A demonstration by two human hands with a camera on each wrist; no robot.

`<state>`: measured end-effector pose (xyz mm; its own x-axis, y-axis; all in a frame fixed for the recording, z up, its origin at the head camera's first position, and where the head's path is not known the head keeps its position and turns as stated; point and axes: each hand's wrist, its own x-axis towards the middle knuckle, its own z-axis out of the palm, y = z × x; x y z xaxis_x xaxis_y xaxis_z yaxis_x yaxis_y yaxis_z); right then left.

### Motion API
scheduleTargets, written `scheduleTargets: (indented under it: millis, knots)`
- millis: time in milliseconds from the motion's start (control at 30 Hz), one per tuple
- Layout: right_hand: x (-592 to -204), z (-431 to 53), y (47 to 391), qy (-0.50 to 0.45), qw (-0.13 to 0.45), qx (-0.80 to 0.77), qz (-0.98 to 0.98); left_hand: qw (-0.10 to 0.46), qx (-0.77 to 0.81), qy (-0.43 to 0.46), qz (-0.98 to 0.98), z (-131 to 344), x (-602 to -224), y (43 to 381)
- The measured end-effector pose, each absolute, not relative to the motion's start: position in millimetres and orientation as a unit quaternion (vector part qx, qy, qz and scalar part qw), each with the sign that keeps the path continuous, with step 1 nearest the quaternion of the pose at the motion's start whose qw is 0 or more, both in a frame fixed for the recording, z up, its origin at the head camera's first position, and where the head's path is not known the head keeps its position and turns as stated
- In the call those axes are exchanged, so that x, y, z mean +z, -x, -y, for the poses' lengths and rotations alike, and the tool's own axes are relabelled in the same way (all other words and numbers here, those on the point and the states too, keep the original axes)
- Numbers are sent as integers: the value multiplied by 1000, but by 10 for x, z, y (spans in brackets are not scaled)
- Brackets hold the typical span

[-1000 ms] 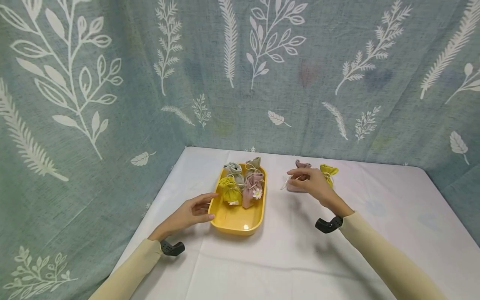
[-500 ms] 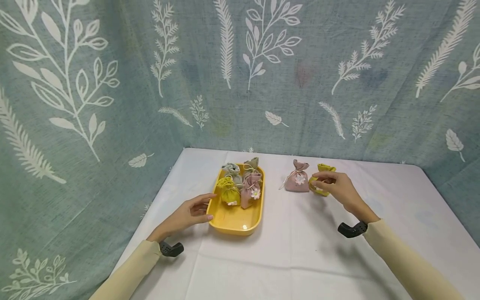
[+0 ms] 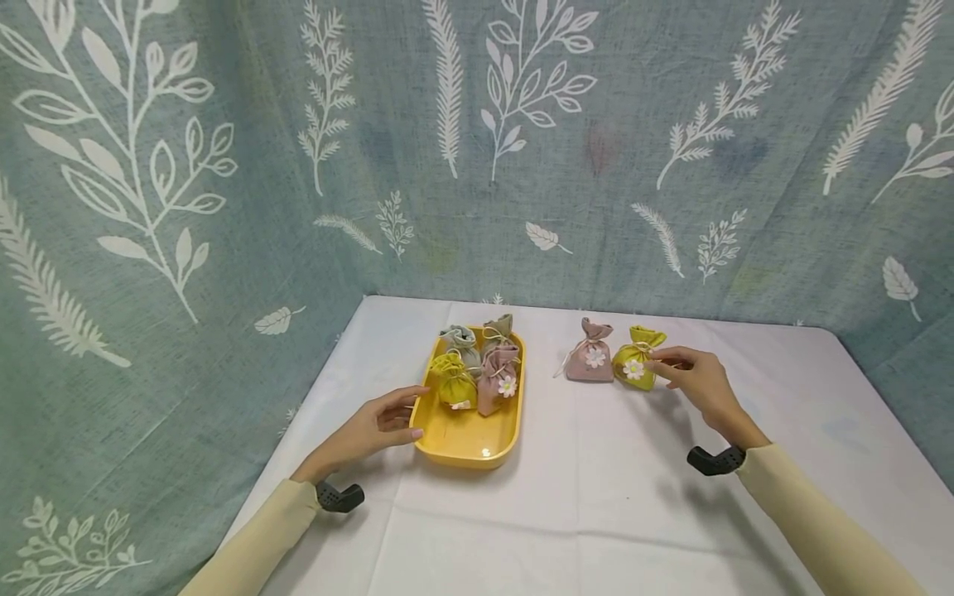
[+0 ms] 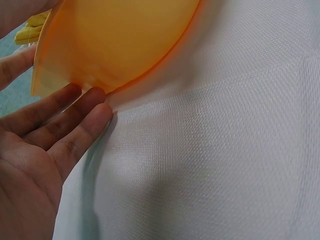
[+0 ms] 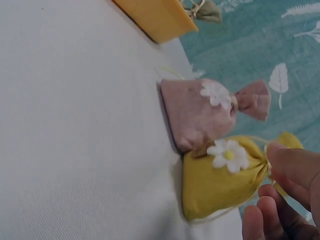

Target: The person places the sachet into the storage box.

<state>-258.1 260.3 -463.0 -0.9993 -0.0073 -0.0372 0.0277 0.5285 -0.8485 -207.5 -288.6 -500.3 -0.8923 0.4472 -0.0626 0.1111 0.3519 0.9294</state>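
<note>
A yellow drawstring pouch (image 3: pixel 633 367) with a white felt flower stands on the white table, side by side with a pink one (image 3: pixel 590 358). My right hand (image 3: pixel 701 381) is at the yellow pouch's right side. In the right wrist view, the thumb (image 5: pixel 287 162) overlaps the pouch's tied neck, with a gap between it and the curved fingers (image 5: pixel 267 210). My left hand (image 3: pixel 368 426) rests against the left side of a yellow tray (image 3: pixel 465 439); in the left wrist view its extended fingers (image 4: pixel 82 120) touch the tray's wall.
Inside the tray's far half sit several pouches: a yellow one (image 3: pixel 456 382), a pink one (image 3: pixel 495 382), a grey-green one (image 3: pixel 462 341) and a brownish one (image 3: pixel 497 331). A leaf-patterned blue-green curtain (image 3: pixel 447 165) hangs behind the table and along its left side.
My right hand has moved right, from in front of the pink pouch, across the yellow one, to the yellow one's right side. My left hand stays at the tray.
</note>
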Motion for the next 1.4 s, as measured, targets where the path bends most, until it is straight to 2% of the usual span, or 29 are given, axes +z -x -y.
scheduleTargets:
  millis: [533,867,1400]
  knots:
    - [-4762,-2618,2706,-32,52,-528,-847,154,539,-170,-810,2891,-5005,2070]
    - [-4779,-2551,2807,-51,64,-494,-866,155,545,-173,-806,2886,-4998,2064]
    - [-4830,-2520,2846,-66,21,-496,-866,151,544,-176,-807,2885,-5018,2082]
